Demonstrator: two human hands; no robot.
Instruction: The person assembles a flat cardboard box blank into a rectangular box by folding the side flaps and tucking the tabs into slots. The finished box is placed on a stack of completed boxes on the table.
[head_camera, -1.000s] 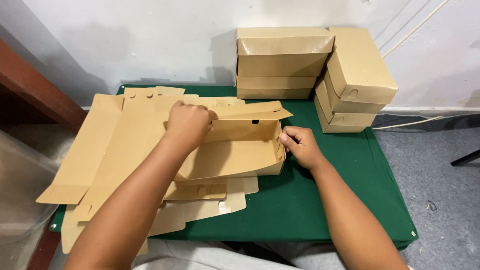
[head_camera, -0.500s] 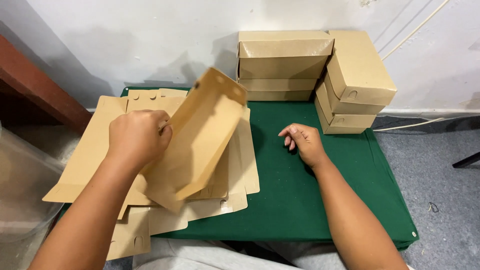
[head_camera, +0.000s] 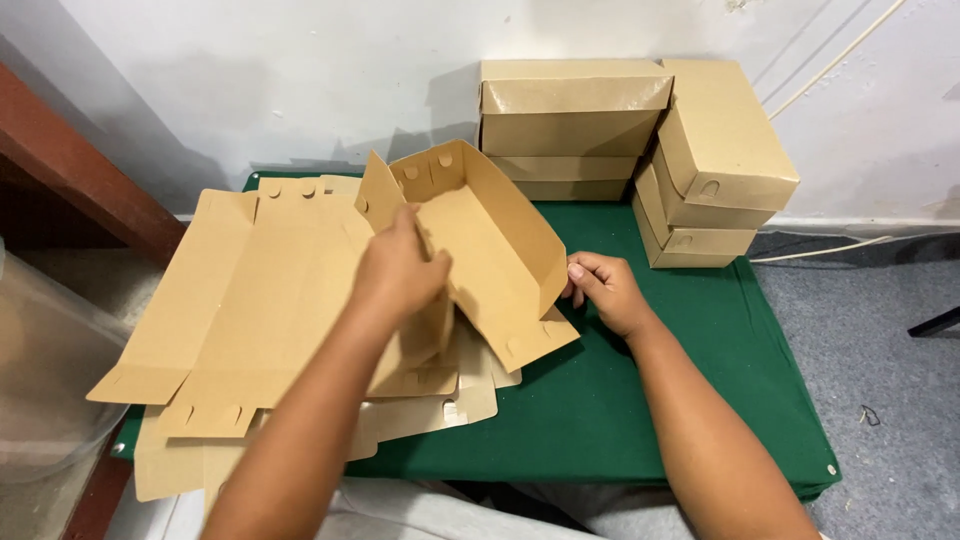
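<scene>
In the head view, your left hand (head_camera: 398, 272) grips the half-folded cardboard box (head_camera: 480, 250) at its near-left wall, with the fingers curled over the edge and the thumb inside. The box stands tilted on the green table (head_camera: 640, 400), its open side turned toward you, and it rests partly on the pile of flat cardboard blanks (head_camera: 250, 320) — these blanks lie spread over the left part of the table and hang over its edge. Your right hand (head_camera: 605, 290) touches the right end wall of the box, fingers bent and close together against the cardboard. Behind, at the white wall, the finished boxes (head_camera: 570, 125) are stacked, some flat, some leaning.
</scene>
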